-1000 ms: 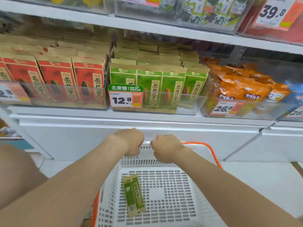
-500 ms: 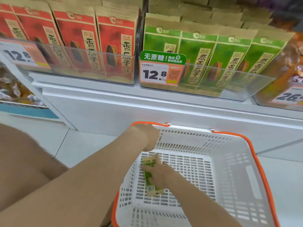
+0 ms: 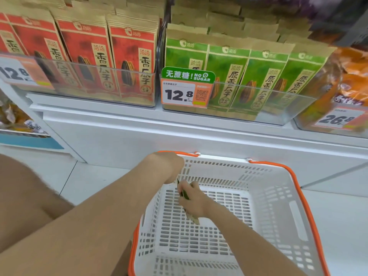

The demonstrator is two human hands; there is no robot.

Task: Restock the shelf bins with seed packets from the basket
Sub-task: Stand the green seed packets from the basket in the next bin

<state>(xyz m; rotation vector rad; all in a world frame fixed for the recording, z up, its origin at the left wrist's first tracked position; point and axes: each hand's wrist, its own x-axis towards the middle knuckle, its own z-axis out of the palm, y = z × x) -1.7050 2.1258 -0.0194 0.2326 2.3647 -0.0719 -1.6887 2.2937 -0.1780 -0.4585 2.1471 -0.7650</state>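
A white basket (image 3: pixel 278 206) with an orange rim stands on the floor below the shelf. My left hand (image 3: pixel 165 166) grips its far left rim. Inside the basket my right hand (image 3: pixel 192 200) holds a green seed packet (image 3: pixel 185 194), turned edge-on and lifted off the basket floor; most of the packet is hidden by my fingers. Above, a clear shelf bin (image 3: pixel 258 100) holds upright green seed packets (image 3: pixel 264 76) behind a 12.8 price tag (image 3: pixel 186 92).
A second clear bin with red seed packets (image 3: pixel 85 62) stands to the left of the green ones. Orange bags (image 3: pixel 348 86) fill a bin at the right. A white shelf ledge (image 3: pixel 139 116) juts out over the basket. My leg (image 3: pixel 25 196) is at the lower left.
Both hands gripped the basket rim a second ago. My right hand then dropped into the basket onto the flat green packet and has now tipped it up on edge.
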